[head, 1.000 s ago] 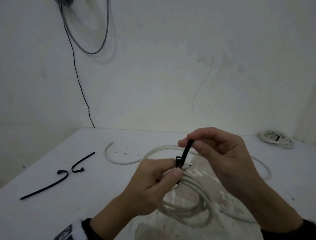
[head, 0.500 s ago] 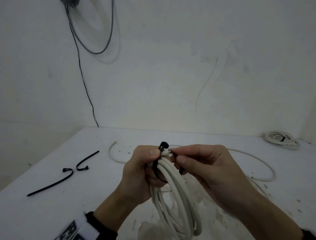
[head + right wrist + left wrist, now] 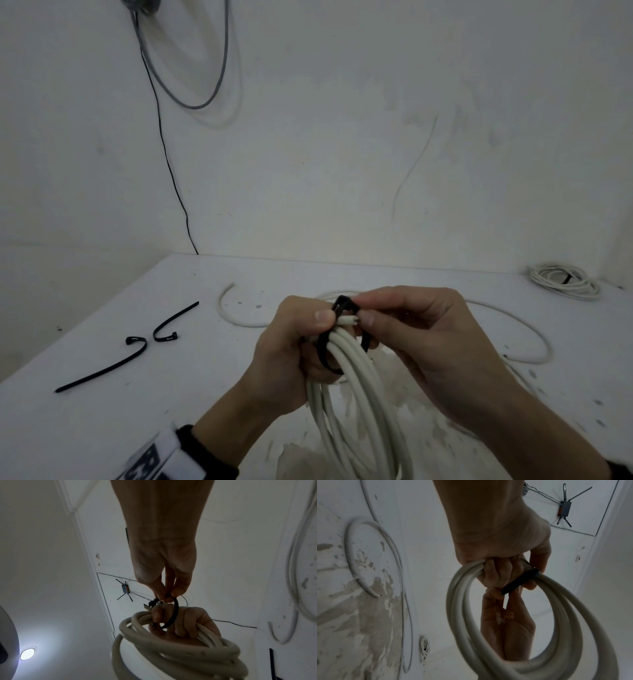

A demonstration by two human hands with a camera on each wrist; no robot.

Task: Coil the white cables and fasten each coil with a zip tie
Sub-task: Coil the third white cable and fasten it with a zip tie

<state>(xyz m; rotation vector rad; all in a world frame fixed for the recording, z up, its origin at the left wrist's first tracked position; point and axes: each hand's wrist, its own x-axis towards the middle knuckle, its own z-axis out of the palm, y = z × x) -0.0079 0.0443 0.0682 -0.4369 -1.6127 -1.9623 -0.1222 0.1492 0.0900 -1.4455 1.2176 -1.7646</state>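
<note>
A coil of white cable [image 3: 356, 394] hangs upright from my left hand [image 3: 291, 349], whose fingers are curled round the bundle's top. A black zip tie [image 3: 342, 305] loops loosely round the strands there. My right hand [image 3: 411, 329] pinches the tie near its head, beside the cable's cut end [image 3: 349, 320]. In the left wrist view the coil [image 3: 539, 635] and the black tie band [image 3: 518, 581] cross under my fingers. The right wrist view shows the tie loop [image 3: 175, 614] round the gripped coil [image 3: 171, 655].
Two spare black zip ties [image 3: 102, 368] [image 3: 171, 325] lie on the white table [image 3: 171, 411] at the left. A loose white cable [image 3: 513, 329] curves behind my hands. A tied white coil [image 3: 561, 281] sits at the back right corner. Walls close off the back.
The coil was lifted off the table and turned upright. The tie's tail, held up by my right hand before, now loops round the bundle, with both hands close at its head.
</note>
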